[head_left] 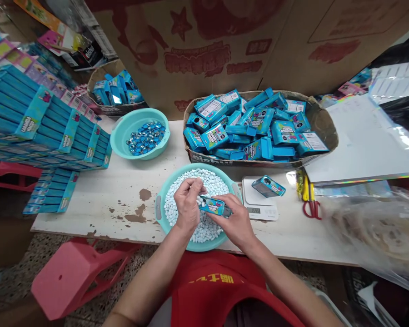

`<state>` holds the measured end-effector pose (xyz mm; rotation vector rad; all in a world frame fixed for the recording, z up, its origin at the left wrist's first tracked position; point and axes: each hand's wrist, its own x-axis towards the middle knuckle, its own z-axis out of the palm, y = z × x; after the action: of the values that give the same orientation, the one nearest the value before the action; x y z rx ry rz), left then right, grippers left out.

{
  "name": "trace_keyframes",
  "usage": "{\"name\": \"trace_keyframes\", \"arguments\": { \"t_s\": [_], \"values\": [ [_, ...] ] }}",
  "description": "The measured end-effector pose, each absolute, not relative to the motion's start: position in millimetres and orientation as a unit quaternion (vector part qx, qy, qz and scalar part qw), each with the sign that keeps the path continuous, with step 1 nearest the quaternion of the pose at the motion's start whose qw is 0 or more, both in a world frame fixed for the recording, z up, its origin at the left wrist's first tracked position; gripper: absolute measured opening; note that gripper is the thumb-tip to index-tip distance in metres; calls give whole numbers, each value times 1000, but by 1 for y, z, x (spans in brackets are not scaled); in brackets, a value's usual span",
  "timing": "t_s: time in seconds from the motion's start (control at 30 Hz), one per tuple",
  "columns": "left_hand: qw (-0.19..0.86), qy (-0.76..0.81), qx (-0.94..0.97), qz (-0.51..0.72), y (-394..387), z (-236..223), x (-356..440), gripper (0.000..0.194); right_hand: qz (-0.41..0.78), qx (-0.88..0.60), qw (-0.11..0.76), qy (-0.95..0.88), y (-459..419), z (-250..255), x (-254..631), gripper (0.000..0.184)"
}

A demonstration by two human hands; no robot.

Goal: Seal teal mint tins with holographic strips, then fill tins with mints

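My right hand (234, 220) grips a small blue candy box (214, 206) labelled "CARAMELO MACIZO", tilted with its open end toward the left. At that end my left hand (188, 202) is closed, fingertips pinched together. A few white candies show by the box opening, but what the left fingers hold is hidden. Both hands are over a turquoise basin (161, 200) full of small white candies (207, 231). To the right, another blue candy box (268, 186) lies on a white kitchen scale (250, 188).
Behind the basin stands a cardboard tray (322, 125) heaped with blue boxes. A turquoise bowl (121, 138) of round blue-and-silver caps is at the left, beside stacked blue cartons (30, 118). Red-and-yellow scissors (309, 200) lie right of the scale. A red stool (63, 279) stands below the table.
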<state>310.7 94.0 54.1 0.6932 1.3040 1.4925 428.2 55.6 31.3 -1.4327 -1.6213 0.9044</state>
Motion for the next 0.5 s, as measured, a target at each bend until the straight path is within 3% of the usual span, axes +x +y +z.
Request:
{"name": "trace_keyframes", "arguments": {
  "t_s": [0.5],
  "values": [
    [535,538,238,607,99,60,311,23,413,-562,413,-585,58,24,420,29]
  ]
}}
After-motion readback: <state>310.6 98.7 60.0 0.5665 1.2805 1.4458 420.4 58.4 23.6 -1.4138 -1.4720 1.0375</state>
